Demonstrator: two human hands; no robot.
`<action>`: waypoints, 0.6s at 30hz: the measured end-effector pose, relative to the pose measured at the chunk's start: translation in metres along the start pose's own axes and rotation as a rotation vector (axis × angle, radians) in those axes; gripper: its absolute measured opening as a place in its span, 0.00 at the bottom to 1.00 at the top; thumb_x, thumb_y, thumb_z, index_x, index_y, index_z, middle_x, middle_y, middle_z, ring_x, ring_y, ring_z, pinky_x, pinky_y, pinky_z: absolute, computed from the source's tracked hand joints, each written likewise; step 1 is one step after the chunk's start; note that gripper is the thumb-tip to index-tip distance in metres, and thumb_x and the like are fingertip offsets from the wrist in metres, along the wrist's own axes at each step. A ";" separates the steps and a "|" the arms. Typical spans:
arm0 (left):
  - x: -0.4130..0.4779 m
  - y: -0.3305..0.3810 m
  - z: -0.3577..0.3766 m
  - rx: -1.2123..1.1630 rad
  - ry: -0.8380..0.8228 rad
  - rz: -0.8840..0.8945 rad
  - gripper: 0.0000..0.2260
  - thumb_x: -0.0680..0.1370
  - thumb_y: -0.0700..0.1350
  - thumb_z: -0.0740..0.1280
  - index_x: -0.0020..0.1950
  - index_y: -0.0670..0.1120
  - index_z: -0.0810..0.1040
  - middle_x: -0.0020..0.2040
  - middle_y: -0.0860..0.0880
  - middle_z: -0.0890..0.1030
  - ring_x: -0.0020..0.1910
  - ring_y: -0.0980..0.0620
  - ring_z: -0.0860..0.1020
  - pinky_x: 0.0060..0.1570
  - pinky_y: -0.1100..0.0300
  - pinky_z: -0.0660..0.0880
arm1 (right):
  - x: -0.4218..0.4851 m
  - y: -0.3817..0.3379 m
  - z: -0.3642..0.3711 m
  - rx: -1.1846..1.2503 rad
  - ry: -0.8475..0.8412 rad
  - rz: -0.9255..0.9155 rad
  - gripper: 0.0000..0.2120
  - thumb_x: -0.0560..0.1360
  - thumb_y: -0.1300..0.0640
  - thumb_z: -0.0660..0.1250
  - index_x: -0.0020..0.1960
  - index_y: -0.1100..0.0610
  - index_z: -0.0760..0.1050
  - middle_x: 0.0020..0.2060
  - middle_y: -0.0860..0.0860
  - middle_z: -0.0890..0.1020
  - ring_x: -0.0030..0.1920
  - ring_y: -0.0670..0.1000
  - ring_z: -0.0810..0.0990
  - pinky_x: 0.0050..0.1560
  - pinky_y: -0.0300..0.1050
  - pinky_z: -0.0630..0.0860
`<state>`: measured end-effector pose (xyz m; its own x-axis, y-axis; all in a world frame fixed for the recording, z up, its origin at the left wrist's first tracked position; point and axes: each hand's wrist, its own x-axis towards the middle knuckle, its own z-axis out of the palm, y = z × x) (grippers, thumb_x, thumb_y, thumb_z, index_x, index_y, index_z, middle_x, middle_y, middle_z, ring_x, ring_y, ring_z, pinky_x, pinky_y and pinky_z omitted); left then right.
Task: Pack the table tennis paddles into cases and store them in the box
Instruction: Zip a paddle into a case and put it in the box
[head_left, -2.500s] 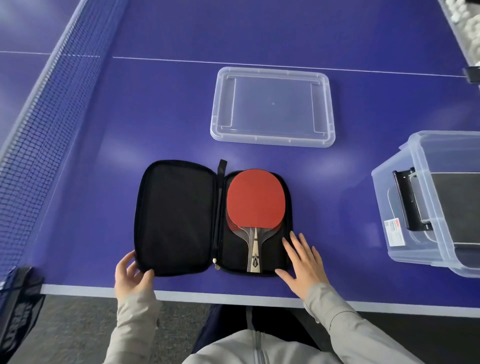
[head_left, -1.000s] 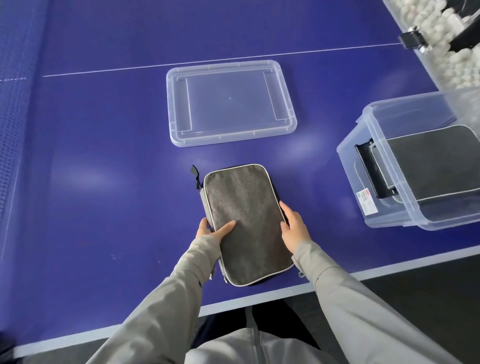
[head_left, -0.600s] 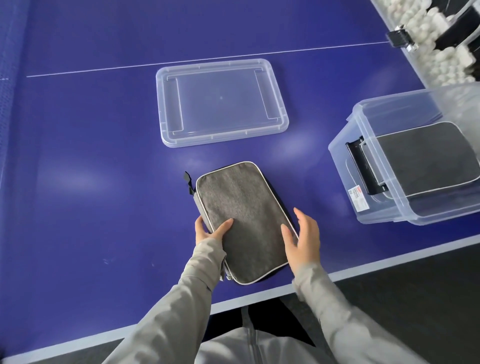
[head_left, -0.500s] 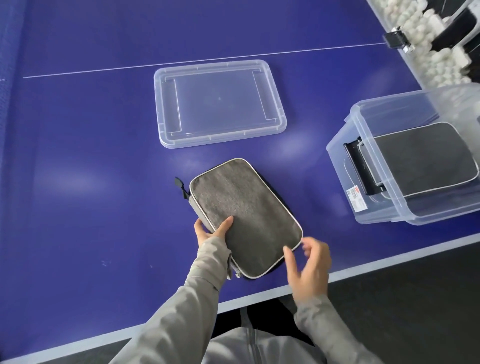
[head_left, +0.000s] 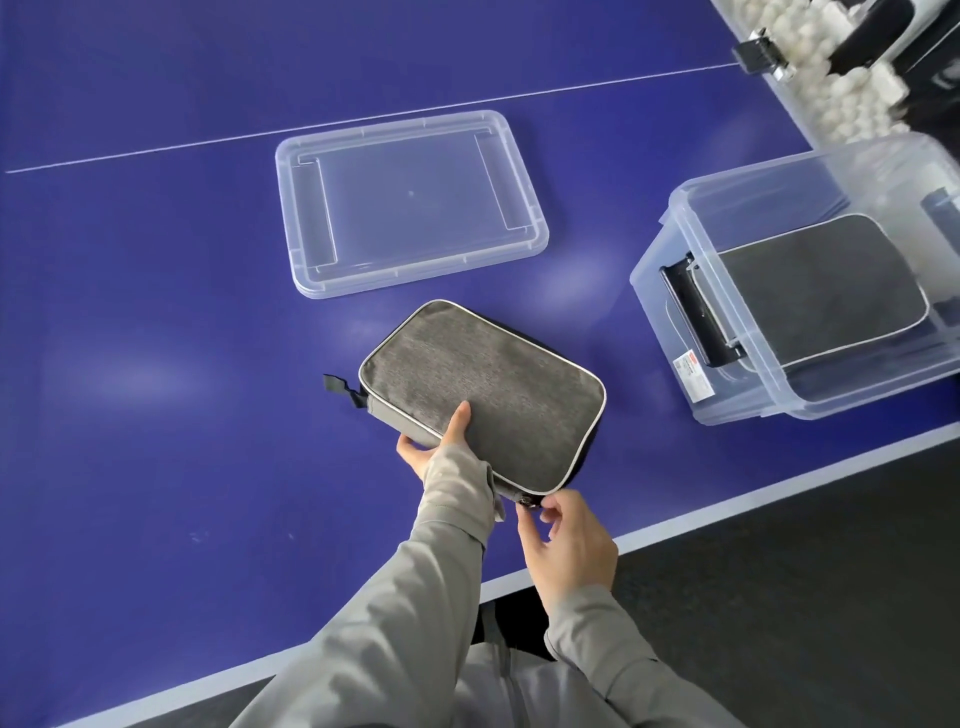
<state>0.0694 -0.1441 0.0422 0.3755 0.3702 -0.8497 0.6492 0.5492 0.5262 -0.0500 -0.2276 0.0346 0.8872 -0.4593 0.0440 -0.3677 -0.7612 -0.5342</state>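
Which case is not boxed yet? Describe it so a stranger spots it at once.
On the blue table, near its front edge, a grey case sits just this side of the clear lid. Its twin lies inside the clear box at right; this one is out on the table, its edge gripped by the left hand.

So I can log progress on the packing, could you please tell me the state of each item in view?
Grey case: folded closed on the table, zipping unclear.
Left hand: grips the case's near-left edge.
Right hand: fingers curled at the zip pull; pinch unclear.
Storage box: open, holding one second case.
Lid: off, lying flat, apart from the box.
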 end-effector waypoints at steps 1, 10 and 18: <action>0.000 0.001 0.000 0.000 0.001 0.010 0.35 0.64 0.49 0.78 0.66 0.55 0.64 0.54 0.46 0.78 0.48 0.46 0.76 0.58 0.43 0.72 | 0.000 0.002 -0.001 -0.018 0.021 -0.074 0.10 0.67 0.52 0.74 0.38 0.57 0.76 0.29 0.46 0.78 0.26 0.50 0.76 0.26 0.38 0.70; 0.003 0.016 -0.012 0.030 -0.017 0.004 0.39 0.62 0.53 0.79 0.67 0.59 0.63 0.53 0.50 0.77 0.50 0.44 0.76 0.57 0.38 0.70 | 0.014 0.019 -0.021 -0.083 0.058 -0.296 0.10 0.70 0.54 0.63 0.32 0.57 0.74 0.24 0.47 0.73 0.23 0.50 0.72 0.21 0.37 0.66; -0.005 0.026 -0.044 0.125 -0.098 0.044 0.36 0.60 0.55 0.78 0.65 0.57 0.69 0.55 0.50 0.80 0.52 0.42 0.78 0.52 0.36 0.73 | 0.070 0.027 -0.036 0.042 -0.032 0.124 0.07 0.71 0.60 0.71 0.40 0.62 0.75 0.30 0.54 0.79 0.33 0.60 0.78 0.35 0.45 0.68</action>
<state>0.0555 -0.0988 0.0612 0.4637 0.3139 -0.8285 0.7059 0.4343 0.5596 -0.0081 -0.2966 0.0539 0.8446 -0.5330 -0.0512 -0.4634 -0.6797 -0.5686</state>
